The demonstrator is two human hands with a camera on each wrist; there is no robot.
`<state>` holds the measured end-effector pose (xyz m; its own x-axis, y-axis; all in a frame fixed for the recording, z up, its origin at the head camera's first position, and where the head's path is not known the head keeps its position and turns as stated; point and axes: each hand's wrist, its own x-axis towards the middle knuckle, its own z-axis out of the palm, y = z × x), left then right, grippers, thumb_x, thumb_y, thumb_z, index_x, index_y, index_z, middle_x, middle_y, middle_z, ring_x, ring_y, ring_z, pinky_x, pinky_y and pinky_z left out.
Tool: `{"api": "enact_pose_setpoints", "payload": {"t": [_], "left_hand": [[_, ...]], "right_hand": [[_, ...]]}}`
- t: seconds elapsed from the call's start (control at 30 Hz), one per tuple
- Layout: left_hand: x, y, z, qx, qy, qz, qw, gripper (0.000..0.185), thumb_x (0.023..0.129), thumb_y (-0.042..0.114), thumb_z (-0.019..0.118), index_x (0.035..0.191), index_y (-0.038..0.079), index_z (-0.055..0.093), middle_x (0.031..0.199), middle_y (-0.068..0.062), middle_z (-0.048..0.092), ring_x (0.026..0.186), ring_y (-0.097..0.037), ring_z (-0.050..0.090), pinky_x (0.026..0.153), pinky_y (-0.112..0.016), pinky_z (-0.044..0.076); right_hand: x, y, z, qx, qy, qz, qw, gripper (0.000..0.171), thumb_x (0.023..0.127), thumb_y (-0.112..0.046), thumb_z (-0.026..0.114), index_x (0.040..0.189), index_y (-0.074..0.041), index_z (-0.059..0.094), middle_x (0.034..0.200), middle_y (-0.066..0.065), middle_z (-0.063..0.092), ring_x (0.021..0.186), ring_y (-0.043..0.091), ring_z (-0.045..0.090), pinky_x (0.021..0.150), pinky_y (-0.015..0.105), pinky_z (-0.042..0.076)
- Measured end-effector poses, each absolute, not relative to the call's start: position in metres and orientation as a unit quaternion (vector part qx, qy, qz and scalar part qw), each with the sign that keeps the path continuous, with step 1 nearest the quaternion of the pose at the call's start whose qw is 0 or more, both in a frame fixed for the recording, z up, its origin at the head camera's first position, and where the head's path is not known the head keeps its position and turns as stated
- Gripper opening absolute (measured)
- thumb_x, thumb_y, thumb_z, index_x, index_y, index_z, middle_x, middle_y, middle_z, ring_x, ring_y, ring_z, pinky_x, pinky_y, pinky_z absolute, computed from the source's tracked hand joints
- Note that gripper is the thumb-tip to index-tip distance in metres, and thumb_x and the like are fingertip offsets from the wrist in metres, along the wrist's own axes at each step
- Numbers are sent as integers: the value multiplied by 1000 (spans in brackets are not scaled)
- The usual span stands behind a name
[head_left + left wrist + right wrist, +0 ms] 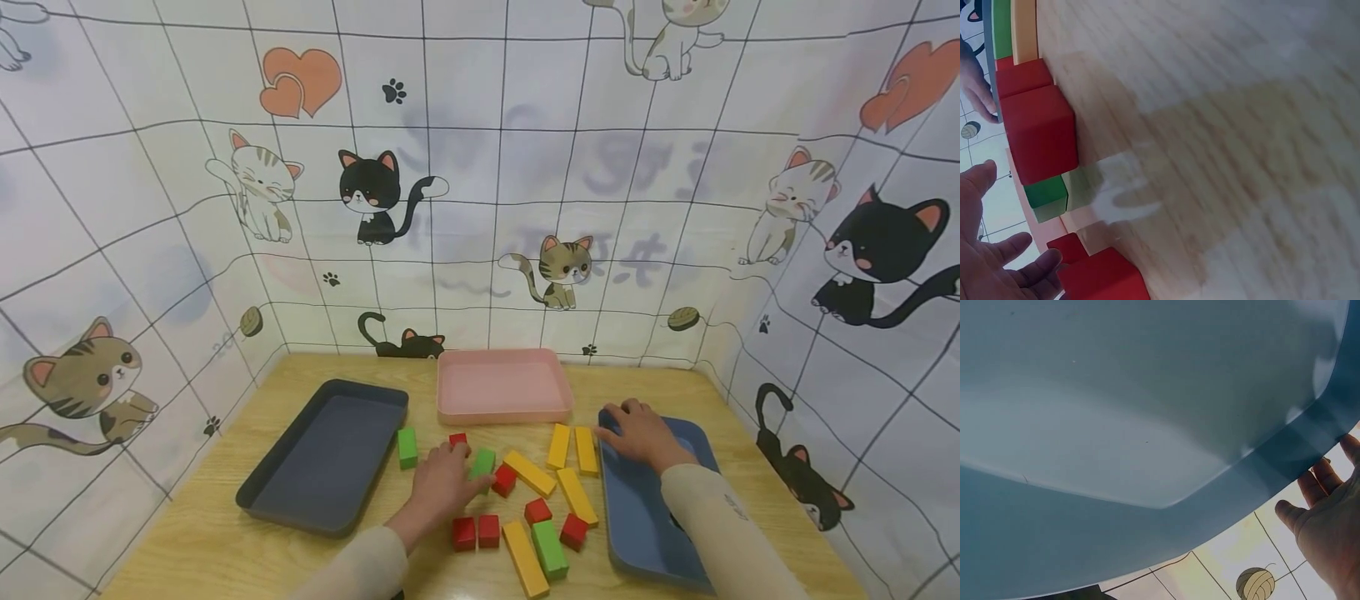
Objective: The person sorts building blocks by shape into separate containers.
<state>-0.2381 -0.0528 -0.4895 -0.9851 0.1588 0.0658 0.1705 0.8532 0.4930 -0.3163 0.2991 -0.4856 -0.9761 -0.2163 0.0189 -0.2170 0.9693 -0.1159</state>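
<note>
1. Take the middle of the loose blocks as my clock's centre, twelve being farthest from me. The pink tray (504, 390) sits at twelve, the grey tray (322, 462) between nine and ten, the blue tray (636, 517) at three.
2. My left hand (437, 486) is at nine o'clock, thumb and fingers spread well apart and curled round nothing. From it, a red block (457, 437) lies at one o'clock and a green block (483, 460) at two, both close by; I cannot tell whether I touch either.
3. My right hand (640, 429) is at two o'clock, at the blue tray's far end. Its fingers are loose and apart, holding nothing; whether they press the rim, I cannot tell. Perhaps they steady the tray.
4. The trays ring the blocks, I judge, to put each within easy reach. My left hand's spread seems to suit small pieces.
5. Only the head view gives the whole layout, with yellow blocks (577, 497) from twelve round to six. There the back of my left hand hides its palm; the left wrist view shows the palm and its open gap. The right wrist view shows the blue tray's inner wall, with my fingertips by its rim.
</note>
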Motion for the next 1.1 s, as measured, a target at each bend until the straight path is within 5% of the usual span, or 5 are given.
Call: {"api": "enact_pose_setpoints", "payload": {"t": [0.53,1.1], "left_hand": [[-240,-49,-500,-92,-973,-213,7,53,80,53,78,103,9,58,95,-7,53,87,-27,50,78,-48,42],[-241,-49,-502,-82,-975,-206,16,41,81,29,78,111,5,63,95,-9,55,87,-27,49,79,-49,41]], "right_hand": [[-317,298,-486,112,-992,58,9,64,97,-51,57,140,-4,50,129,33,47,114,52,47,93,67,39],[-314,298,-487,109,-992,60,16,62,96,-50,58,138,-5,52,127,31,48,113,51,48,92,66,40]]}}
